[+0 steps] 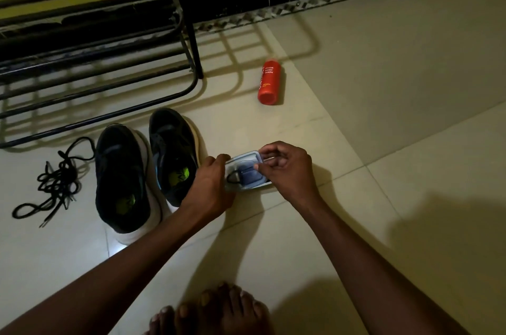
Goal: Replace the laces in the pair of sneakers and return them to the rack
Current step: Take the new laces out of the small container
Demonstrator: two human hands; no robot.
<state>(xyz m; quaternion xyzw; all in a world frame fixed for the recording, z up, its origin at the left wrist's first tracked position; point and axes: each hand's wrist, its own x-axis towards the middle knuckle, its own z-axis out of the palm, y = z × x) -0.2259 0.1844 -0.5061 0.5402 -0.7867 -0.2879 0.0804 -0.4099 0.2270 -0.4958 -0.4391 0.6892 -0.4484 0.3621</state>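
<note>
Both hands working on small clear plastic box (247,170) sitting on pale tiled floor (356,211), just right of pair of black sneakers with white soles (145,170). Left hand (210,186) gripping the box's left end, fingers curled over the edge, pinning it down. Right hand (287,167) pinching at the top right rim, looks like it's prying the lid. Coiled black lace (234,177) showing inside through the plastic, judging this to be the new lacing. Sneakers standing side by side, unlaced, toes pointing at black metal shoe rack (109,74). Tangle of loose black laces (54,184) lying on the floor left of them, apart. Red body-wash bottle (269,82) lying further off, not involved

Handling: box probably light, stiff, a bit slippery, likely skidding unless one hand is holding it down. Lace soft, limp, tangling easily, best taken by the stiff tip. Both forearms reaching forward and down, wrists angling inward, hands close together with the box between them
</note>
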